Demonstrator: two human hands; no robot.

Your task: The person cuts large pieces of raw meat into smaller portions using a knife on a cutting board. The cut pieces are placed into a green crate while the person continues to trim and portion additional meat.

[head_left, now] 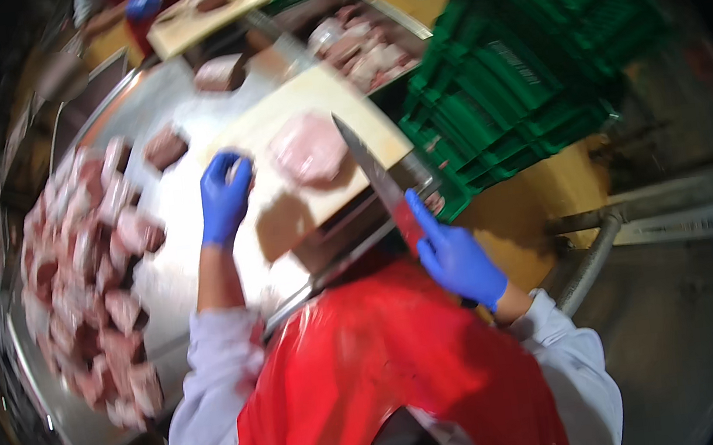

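My left hand (227, 189), in a blue glove, is curled at the left edge of a pale cutting board (360, 99); whatever is at its fingertips is too small to make out. A pink slab of meat (306, 147) lies on the board. My right hand (457, 259), also gloved in blue, grips a knife (367, 161) by its red handle, the blade angled up beside the slab. Left of my left hand, a meat chunk (163, 146) sits on the steel table (171, 296), and a large heap of meat pieces (85, 271) covers the table's left part.
Stacked green crates (515, 72) stand to the right, beside a metal rail (636, 208). Beyond the board are a bin of meat (358, 46), another meat piece (216, 73) and a second board (203, 29). A co-worker's blue-gloved hand (145, 5) shows at the top.
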